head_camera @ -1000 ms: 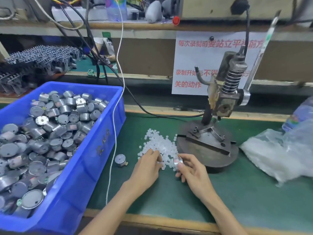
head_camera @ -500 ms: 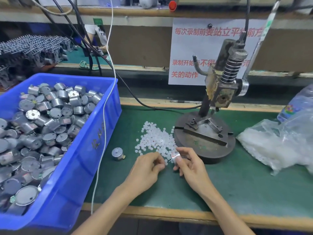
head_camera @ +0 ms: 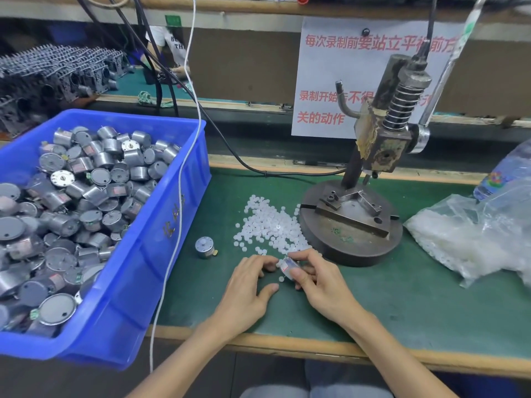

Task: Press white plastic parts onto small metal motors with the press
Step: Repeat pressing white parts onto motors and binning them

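Observation:
My right hand [head_camera: 319, 282] grips a small metal motor [head_camera: 288, 265] between thumb and fingers, just in front of the press base. My left hand [head_camera: 250, 285] sits beside it, its fingertips at a white plastic part [head_camera: 278, 263] by the motor's end; whether it pinches that part is unclear. A loose heap of white plastic parts [head_camera: 270, 225] lies on the green mat behind my hands. One motor [head_camera: 204, 247] with a white part on top stands alone on the mat. The hand press [head_camera: 373, 156] stands on its round base [head_camera: 350, 242], with nothing in its fixture.
A blue bin [head_camera: 161, 254] full of metal motors takes up the left side. A white cable [head_camera: 178, 214] hangs across its right wall. A clear plastic bag [head_camera: 471, 234] of white parts lies at the right. The bench's wooden front edge [head_camera: 344, 350] runs below my wrists.
My left hand has left the heap of white parts and come over to the motor that my right hand holds. The view has tilted down slightly.

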### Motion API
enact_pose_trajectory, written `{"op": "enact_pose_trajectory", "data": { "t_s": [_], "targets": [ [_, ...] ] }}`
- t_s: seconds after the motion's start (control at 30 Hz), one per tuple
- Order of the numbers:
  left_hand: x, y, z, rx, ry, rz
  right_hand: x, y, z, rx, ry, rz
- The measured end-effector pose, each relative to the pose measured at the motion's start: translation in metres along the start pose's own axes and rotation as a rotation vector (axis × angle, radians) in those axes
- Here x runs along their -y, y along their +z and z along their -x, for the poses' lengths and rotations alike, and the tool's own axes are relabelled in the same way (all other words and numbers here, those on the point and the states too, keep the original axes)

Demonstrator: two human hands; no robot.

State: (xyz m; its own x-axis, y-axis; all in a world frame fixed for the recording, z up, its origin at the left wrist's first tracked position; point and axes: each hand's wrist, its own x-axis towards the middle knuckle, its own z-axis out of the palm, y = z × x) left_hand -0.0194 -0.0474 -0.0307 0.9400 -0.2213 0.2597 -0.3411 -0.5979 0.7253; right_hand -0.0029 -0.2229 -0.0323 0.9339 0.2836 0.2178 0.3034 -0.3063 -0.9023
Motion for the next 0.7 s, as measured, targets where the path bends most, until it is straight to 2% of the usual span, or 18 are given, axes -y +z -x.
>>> {"op": "enact_pose_trajectory", "data": {
  "t_s": [0.5, 0.7],
  "targets": [
    [-0.0047, -0.0015, -0.0003, 0.018, 0.04, -0.01, 0.0023, 0.0048, -0.0015, -0.031, -0.191, 0.355],
    [-0.0049, -0.0013, -0.0002, 0.011, 0.04, -0.004, 0.0056, 0.0086, 0.0053, -0.022, -0.344, 0.536]
  ]
}}
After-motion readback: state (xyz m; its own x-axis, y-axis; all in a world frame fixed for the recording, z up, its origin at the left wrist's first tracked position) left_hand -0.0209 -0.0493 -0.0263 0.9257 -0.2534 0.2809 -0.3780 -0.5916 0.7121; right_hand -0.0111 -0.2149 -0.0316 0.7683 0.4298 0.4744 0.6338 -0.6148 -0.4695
